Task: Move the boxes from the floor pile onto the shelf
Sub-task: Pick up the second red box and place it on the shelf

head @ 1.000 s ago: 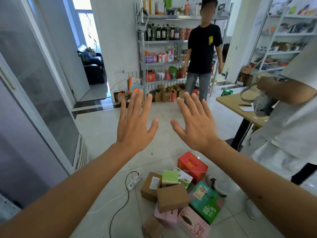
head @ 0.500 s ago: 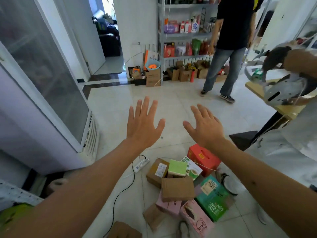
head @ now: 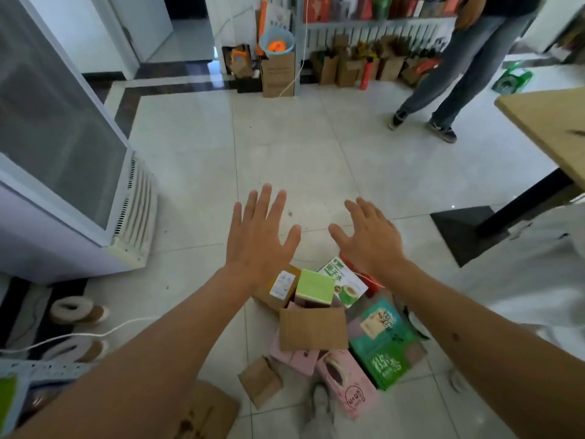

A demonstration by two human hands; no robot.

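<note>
Head view: left hand and right hand spread above heap of coloured and brown cardboard boxes on pale tiled floor, fingers wide, holding nothing; grey metal shelf far behind.

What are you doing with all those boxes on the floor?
A person is reaching down toward a pile of boxes on the tiled floor. The left hand and the right hand are both spread open above the pile and hold nothing yet. A plain brown box sits on top, with a light green box just behind it. No box has been picked up.
</note>
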